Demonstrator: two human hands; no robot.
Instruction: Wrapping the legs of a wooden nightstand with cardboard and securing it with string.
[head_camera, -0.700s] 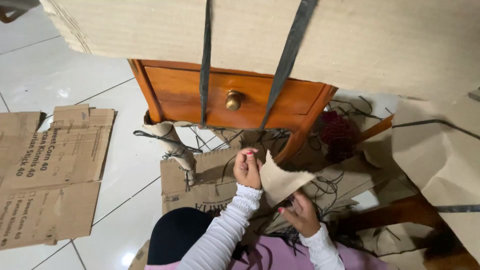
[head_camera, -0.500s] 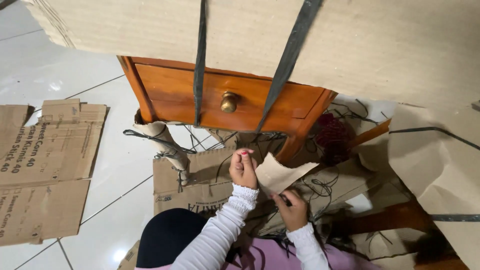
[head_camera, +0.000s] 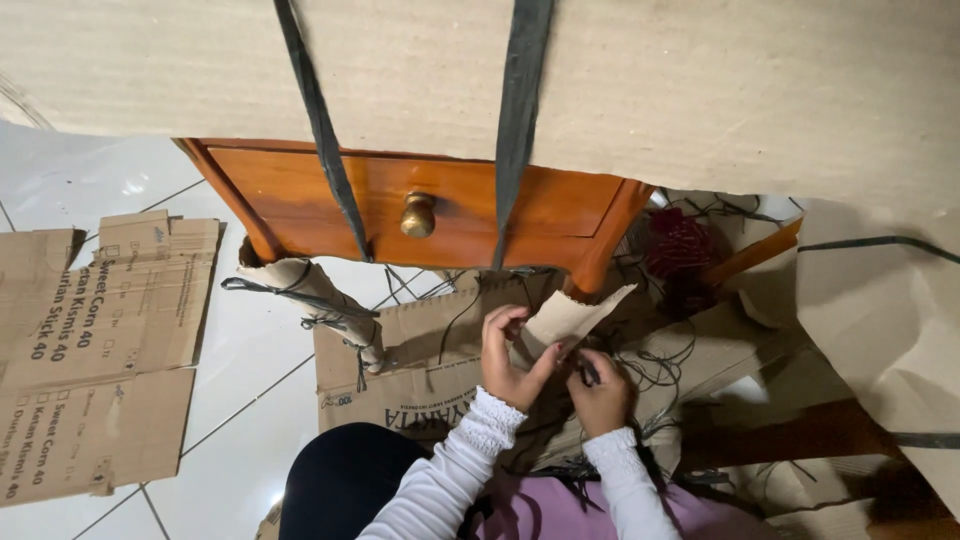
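Observation:
My left hand (head_camera: 510, 355) grips the lower edge of a torn piece of brown wrapping paper (head_camera: 575, 315) that stands up toward the wooden table's front right leg (head_camera: 605, 245). My right hand (head_camera: 600, 390) is close beside it, fingers closed on a thin black strap (head_camera: 588, 372) at the paper's base. Both wrists wear white knit cuffs. Above them is a small orange-brown wooden table with a drawer (head_camera: 440, 200) and a brass knob (head_camera: 418, 214). Its top is wrapped in brown corrugated paper (head_camera: 640, 90) held by black straps (head_camera: 520, 110).
A flattened printed cardboard box (head_camera: 100, 350) lies on the white tiled floor at left. More cardboard (head_camera: 410, 370) lies under the table. The left leg (head_camera: 310, 290) is paper-wrapped. Loose black straps and brown paper (head_camera: 880, 320) pile up at right, near a dark red bundle (head_camera: 680, 245).
The view has dropped nearer to the table. My two hands have come together at the paper piece, and the right hand has risen to the paper's base.

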